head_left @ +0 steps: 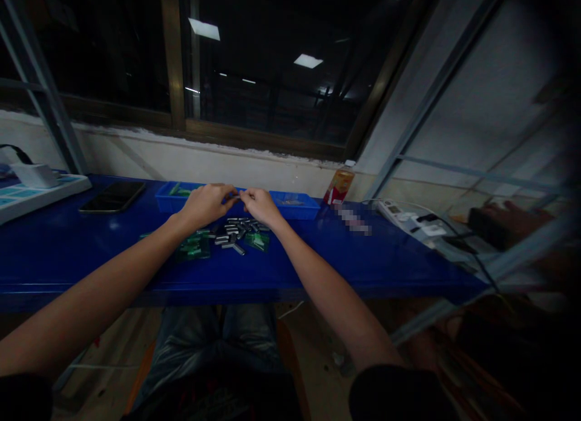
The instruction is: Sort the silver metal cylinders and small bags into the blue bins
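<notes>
Over the front edge of the blue trays, my left hand [207,204] and my right hand [260,204] meet fingertip to fingertip. Both are closed on a small, thin piece [236,196] between them, too small to name. Just below my hands, several silvery metal pieces [232,233] lie in a loose pile on the blue table [336,257]. Green packets [194,245] rest left of the pile, and another green packet [257,241] is at its right. The blue tray [164,203] on the left holds green pieces; the right-hand tray [299,212] holds small clear items.
A dark phone [112,197] and a white power strip [43,197] lie at the left. A red and yellow bottle [339,187] stands right of the trays by the wall. Farther right are another power strip [399,215], cables and a metal frame.
</notes>
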`<state>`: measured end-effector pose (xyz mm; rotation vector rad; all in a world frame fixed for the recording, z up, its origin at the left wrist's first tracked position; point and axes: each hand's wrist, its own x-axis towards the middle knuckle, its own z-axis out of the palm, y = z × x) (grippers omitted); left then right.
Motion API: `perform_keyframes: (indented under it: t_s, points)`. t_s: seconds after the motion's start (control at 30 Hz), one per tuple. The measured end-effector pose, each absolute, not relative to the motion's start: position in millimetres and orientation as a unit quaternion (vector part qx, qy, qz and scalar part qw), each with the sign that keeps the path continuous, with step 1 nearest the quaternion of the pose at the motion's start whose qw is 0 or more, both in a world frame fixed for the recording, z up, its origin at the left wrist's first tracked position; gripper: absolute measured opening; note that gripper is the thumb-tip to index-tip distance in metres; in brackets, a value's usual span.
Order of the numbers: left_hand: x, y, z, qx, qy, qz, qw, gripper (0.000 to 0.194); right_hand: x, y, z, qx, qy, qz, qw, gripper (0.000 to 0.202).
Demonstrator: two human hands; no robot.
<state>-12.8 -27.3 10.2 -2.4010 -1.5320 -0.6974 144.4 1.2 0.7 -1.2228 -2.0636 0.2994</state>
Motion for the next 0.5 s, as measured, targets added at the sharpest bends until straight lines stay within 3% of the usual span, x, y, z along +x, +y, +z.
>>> perform_keyframes:
  t_s: [0.27,0.5]
  points:
    - [-10.8,-21.0,5.0,-0.819,-0.511,-0.239,0.107,0.036,149.3,-0.7,2.2,-0.385,-0.841,0.044,0.377,0.021]
    - [-10.0,-21.2,4.8,-0.832,-0.494,-0.230,0.104,0.032,148.5,-0.4,1.4,-0.421,-0.824,0.002,0.379,0.019]
